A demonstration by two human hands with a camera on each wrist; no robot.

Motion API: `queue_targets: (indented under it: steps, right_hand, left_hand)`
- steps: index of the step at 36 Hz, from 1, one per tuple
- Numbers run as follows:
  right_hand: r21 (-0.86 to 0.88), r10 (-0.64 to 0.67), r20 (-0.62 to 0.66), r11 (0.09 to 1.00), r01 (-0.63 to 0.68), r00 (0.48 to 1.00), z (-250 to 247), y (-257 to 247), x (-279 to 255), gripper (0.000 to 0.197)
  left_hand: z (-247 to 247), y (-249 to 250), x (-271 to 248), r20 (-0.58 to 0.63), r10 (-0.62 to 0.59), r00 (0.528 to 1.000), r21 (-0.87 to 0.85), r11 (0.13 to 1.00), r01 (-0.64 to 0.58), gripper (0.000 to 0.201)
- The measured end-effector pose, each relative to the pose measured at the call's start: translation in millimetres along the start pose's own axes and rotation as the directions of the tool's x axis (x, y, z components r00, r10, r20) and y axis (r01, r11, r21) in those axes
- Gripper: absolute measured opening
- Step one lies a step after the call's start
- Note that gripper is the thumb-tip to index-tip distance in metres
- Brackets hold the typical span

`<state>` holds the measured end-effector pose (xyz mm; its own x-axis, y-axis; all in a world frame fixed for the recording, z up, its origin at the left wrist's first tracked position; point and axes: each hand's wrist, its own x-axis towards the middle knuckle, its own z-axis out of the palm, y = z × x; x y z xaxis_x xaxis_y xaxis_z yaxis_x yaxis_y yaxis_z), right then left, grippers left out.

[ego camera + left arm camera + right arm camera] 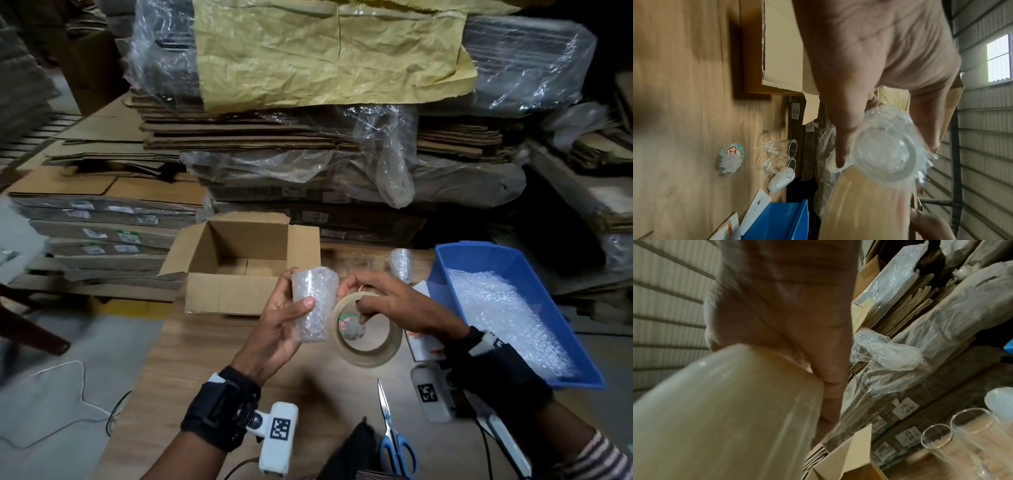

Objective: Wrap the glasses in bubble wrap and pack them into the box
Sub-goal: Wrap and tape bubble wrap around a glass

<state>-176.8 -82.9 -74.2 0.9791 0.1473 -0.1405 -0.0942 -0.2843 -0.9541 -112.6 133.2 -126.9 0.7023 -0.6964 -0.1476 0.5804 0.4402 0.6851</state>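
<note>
My left hand point(295, 291) grips a glass wrapped in bubble wrap point(313, 305), upright above the table; its base faces the left wrist camera point(885, 151). My right hand point(359, 295) holds a roll of clear tape point(368, 329) right beside the wrapped glass, fingers pinching the roll's upper rim point(725, 410). The open cardboard box point(239, 260) stands just behind my hands; no glass shows inside it. Two bare glasses point(781, 148) and another wrapped glass point(401, 263) stand at the table's back edge.
A blue bin point(445, 274) full of bubble wrap sits at the right. Scissors point(394, 435) lie near the front edge, and papers point(423, 342) lie beside the bin. A round sticker point(730, 159) lies on the table. Stacked flat cartons point(308, 137) rise behind the table.
</note>
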Motion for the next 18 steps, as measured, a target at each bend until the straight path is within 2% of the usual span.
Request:
queue_targets:
  steps: [5, 8, 15, 18]
  right_hand:
    - [0.133, -0.017, -0.067, 0.991, 0.026, 0.998, 3, 6, 0, 0.028]
    - [0.127, -0.032, -0.052, 0.991, 0.038, 0.998, 5, 3, 0, 0.022]
    - [0.144, -0.057, -0.14, 0.987, 0.077, 0.989, 10, 9, -9, 0.017]
    - [0.077, -0.097, -0.129, 0.991, 0.107, 0.987, 14, 13, -16, 0.029]
  left_hand:
    - [4, 2, 0, 0.018, -0.033, 0.999, -0.115, 0.993, 0.035, 0.076]
    - [8, 3, -1, 0.035, -0.03, 0.999, -0.154, 0.987, 0.035, 0.079]
    - [7, 8, 2, 0.057, 0.004, 0.998, -0.145, 0.989, 0.004, 0.075]
    - [7, 11, 3, 0.028, 0.037, 0.999, -0.14, 0.99, -0.032, 0.076]
